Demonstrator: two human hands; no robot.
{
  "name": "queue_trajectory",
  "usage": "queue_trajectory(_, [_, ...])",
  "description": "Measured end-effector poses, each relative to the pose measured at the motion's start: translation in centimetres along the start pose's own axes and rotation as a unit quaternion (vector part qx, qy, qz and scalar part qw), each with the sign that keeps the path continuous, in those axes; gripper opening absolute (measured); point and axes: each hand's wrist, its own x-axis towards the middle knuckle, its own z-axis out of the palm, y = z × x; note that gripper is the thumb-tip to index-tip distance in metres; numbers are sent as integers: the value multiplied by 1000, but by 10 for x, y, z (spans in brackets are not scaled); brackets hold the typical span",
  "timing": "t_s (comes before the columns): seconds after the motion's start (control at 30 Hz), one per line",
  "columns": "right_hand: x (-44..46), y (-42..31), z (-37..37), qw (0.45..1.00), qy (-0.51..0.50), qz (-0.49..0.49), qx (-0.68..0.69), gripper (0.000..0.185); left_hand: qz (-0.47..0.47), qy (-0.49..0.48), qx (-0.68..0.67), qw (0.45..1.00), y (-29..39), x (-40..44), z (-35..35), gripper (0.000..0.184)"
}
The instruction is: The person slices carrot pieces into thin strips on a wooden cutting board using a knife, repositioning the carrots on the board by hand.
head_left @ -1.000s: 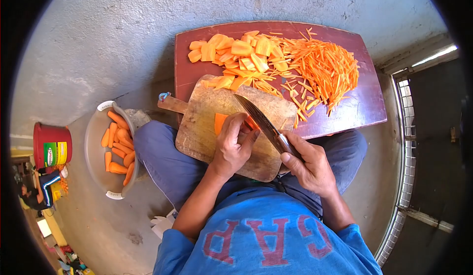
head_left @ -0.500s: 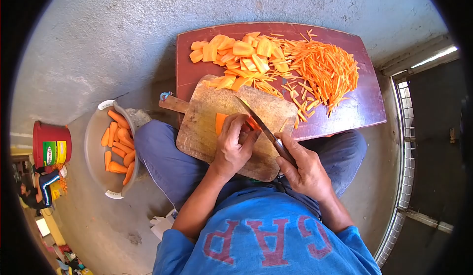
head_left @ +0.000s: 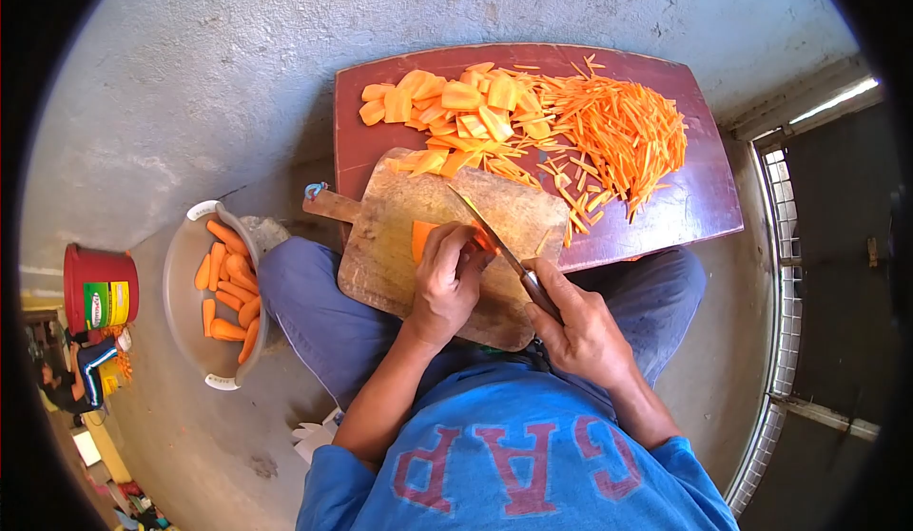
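Note:
My right hand (head_left: 580,327) is closed around the dark handle of a knife (head_left: 495,234), whose blade slants up and left over the board. With bent fingers my left hand (head_left: 447,279) grips carrot slices (head_left: 423,238) against the wooden cutting board (head_left: 390,246). The blade lies right beside those fingertips; my fingers hide part of the slices. At the board's far edge, flat carrot slices (head_left: 461,96) are heaped on a reddish-brown table (head_left: 699,184). To their right lies a big pile of thin carrot strips (head_left: 632,141).
A grey basin (head_left: 179,327) with several peeled carrots (head_left: 228,328) stands on the floor at left. Beyond it are a red bucket (head_left: 76,289) and another person (head_left: 81,374). A wall (head_left: 285,18) rises behind the table; a dark door with a metal grille (head_left: 827,274) is at right.
The view has shifted slightly. Both hands stay at nearly the same spot on the board, with the knife still beside the left fingertips. The person in the background has moved a little.

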Motion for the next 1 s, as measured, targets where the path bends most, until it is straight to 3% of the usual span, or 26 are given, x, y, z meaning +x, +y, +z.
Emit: queue_trajectory(1.0, [2,4,4,1000,0,-17,-6,59,0,3,2,1000,4,1,0,45])
